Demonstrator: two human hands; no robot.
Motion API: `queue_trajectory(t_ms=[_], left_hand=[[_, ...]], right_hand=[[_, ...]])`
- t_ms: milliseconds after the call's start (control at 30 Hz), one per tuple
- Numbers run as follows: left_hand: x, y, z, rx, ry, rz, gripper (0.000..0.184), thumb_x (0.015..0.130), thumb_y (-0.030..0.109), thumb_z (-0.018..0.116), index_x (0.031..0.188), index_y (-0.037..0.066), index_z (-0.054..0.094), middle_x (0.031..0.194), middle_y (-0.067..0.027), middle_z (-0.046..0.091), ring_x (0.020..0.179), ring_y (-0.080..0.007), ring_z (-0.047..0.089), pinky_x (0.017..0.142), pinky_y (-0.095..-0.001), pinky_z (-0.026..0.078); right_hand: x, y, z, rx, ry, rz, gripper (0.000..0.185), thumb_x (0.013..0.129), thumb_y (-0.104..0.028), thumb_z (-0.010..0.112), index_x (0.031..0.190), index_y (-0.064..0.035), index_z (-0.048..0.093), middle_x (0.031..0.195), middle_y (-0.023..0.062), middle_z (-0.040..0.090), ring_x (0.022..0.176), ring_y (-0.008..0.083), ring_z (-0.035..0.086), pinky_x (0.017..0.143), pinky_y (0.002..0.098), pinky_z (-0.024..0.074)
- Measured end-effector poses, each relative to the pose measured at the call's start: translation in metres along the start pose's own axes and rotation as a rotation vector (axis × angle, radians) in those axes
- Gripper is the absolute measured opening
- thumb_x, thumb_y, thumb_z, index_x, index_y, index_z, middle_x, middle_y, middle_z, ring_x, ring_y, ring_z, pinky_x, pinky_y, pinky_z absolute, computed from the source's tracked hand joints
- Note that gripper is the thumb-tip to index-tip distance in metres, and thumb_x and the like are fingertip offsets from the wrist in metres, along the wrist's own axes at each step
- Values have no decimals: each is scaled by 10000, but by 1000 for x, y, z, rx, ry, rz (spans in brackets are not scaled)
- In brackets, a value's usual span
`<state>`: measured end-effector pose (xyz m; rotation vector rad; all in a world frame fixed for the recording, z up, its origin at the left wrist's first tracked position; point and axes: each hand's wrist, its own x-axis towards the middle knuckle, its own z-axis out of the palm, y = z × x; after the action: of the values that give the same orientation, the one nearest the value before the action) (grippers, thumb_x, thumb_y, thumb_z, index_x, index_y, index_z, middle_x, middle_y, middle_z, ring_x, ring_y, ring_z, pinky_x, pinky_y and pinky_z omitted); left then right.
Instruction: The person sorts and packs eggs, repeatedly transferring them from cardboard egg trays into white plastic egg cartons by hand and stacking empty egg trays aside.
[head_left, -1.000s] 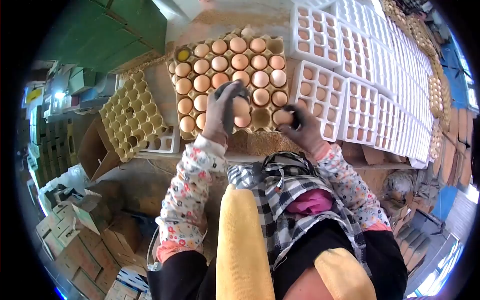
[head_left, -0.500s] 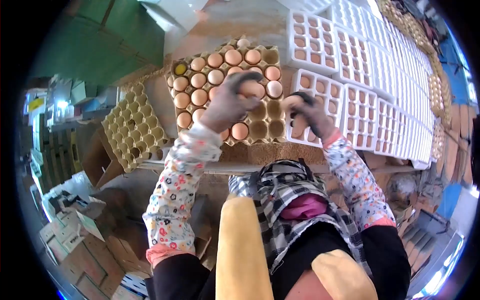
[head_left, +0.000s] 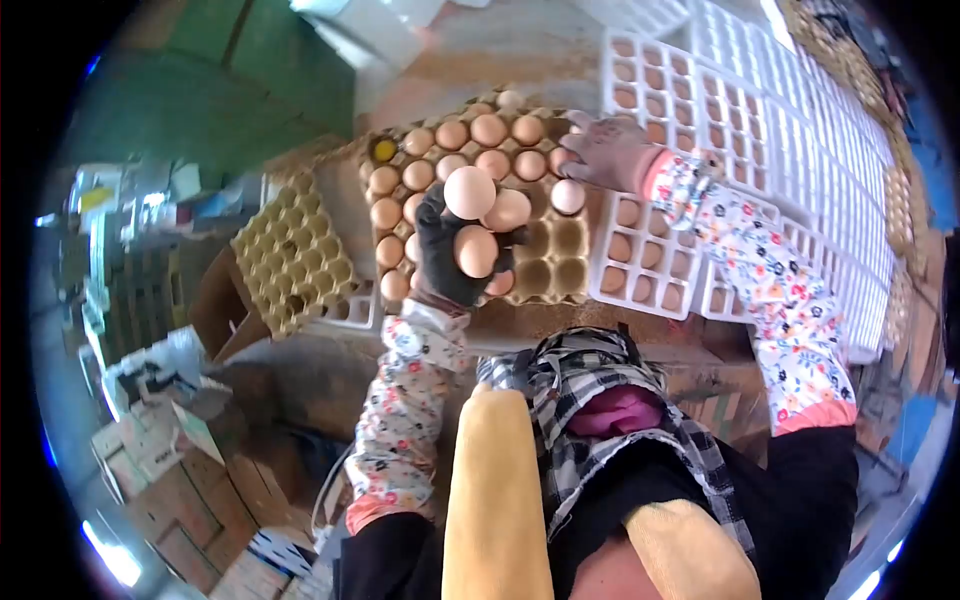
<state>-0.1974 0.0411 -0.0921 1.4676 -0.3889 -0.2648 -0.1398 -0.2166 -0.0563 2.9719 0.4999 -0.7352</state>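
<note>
My left hand, in a dark glove, is turned palm up over the egg tray, its fingers curled around several eggs. At the far right corner of the pulp egg tray, my right hand points palm down in a greyish glove. Its fingers close around an egg at the tray's edge, partly hidden by them. A paler egg sits just nearer to me. Brown eggs fill most of the tray's cups, while several cups at its near right are bare. A yellow round thing lies in the far left cup.
White compartmented trays holding eggs stand in rows to the right. An empty pulp tray leans at the left beside a cardboard box. More eggs in pulp trays line the far right. A green panel rises behind at left.
My left hand has turned palm up, with several eggs now showing in it. My right hand has moved from the near right of the tray, where it held an egg, to the far right corner.
</note>
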Motion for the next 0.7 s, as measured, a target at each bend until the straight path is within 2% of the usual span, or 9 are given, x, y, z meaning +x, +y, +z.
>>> queue_trajectory(t_ms=[67,133,200,300,367,400,467,633,700], left_hand=[[-3,11,13,322,78,296,678,645,46,760,1201,28,374,1099,-92,525,937,-179,579,721,-307,536],[-9,-3,24,-554,220,-397,743,677,2,722,1257,73,263,1179,-118,480,935,-214,590,708,-312,559],[-7,-10,30,-802,151,-423,728,705,-18,704,1265,96,253,1176,-124,486,931,-236,597,701,-320,566],[-5,7,37,-1083,93,-471,659,758,22,685,1268,121,279,1130,-116,522,927,-261,595,677,-324,566],[0,34,46,-1500,25,-574,567,815,164,684,1260,128,334,1086,-104,553,900,-275,595,651,-320,559],[-1,17,57,-1427,104,-579,500,856,490,563,1195,139,455,1065,-94,570,853,-294,592,620,-320,540],[4,11,86,-1165,248,-621,499,854,589,476,1102,161,536,1027,-89,586,848,-305,594,605,-339,532],[1,23,154,-1125,87,-772,353,893,431,521,1081,132,524,959,-83,600,793,-284,616,559,-331,529],[-13,17,189,-418,24,-261,294,869,288,588,1106,141,497,975,-70,588,805,-258,612,556,-348,535]], right_hand=[[7,-6,-5,-65,-35,1,435,882,-455,517,1120,-97,580,1378,160,409,1119,314,553,908,443,444],[16,-8,0,-88,-21,-14,426,867,-443,551,1098,-88,596,1370,163,414,1116,322,550,906,438,448],[14,-2,4,-79,16,-36,411,848,-428,577,1063,-80,618,1328,180,448,1096,336,549,907,436,447],[-23,6,21,353,519,-21,378,851,-388,587,1051,-68,618,1174,148,576,1006,292,596,869,388,476],[-58,-3,23,1507,373,84,394,876,-403,532,1061,-63,607,1065,127,621,929,259,614,767,374,501],[-78,-7,32,2032,303,2,404,891,-408,501,1070,-58,595,1042,127,629,906,256,617,718,370,509],[-110,-11,49,2664,180,-200,428,920,-418,438,1089,-49,572,996,128,645,861,248,624,620,362,525],[-173,11,106,2939,412,-281,380,943,-355,423,1118,-34,527,1108,171,592,957,326,606,745,442,546],[-196,26,125,2739,655,-392,345,943,-341,437,1094,-46,532,1079,146,595,956,295,605,758,425,543]])
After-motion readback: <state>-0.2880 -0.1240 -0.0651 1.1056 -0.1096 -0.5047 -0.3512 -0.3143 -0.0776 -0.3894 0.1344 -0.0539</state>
